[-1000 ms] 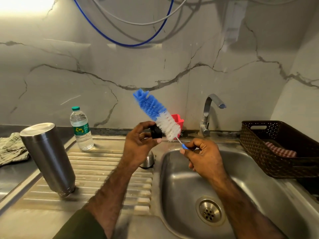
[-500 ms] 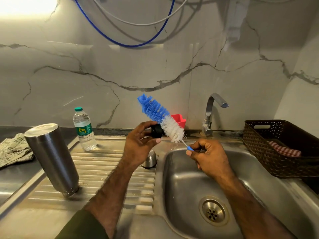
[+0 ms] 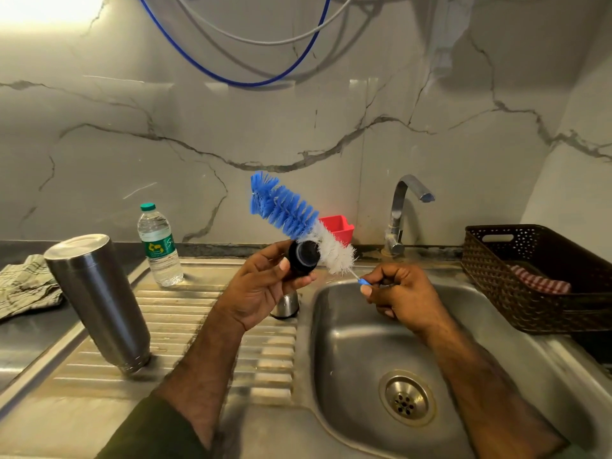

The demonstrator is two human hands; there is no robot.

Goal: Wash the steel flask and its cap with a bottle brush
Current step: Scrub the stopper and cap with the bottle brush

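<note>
Head camera showed the left hand (image 3: 261, 289) gripping a black cap (image 3: 303, 260), the white bristles of the blue-and-white bottle brush (image 3: 298, 221) touching it; the right hand (image 3: 402, 294) pinched its handle. Left of both, the steel flask (image 3: 97, 303) stood inverted. Rightward, a brown basket (image 3: 496, 276) held a checked cloth (image 3: 541, 281).

A clear plastic water bottle (image 3: 160, 246) with a green cap stands upright at the back of the ribbed steel drainboard (image 3: 185, 329). A crumpled checked cloth (image 3: 26, 288) lies on the desk at far left. A red plastic holder (image 3: 337, 228) sits against the marble wall beside the tap (image 3: 402, 213). At right, a dark woven basket (image 3: 530, 283) holds a red checked cloth (image 3: 539, 283).
</note>
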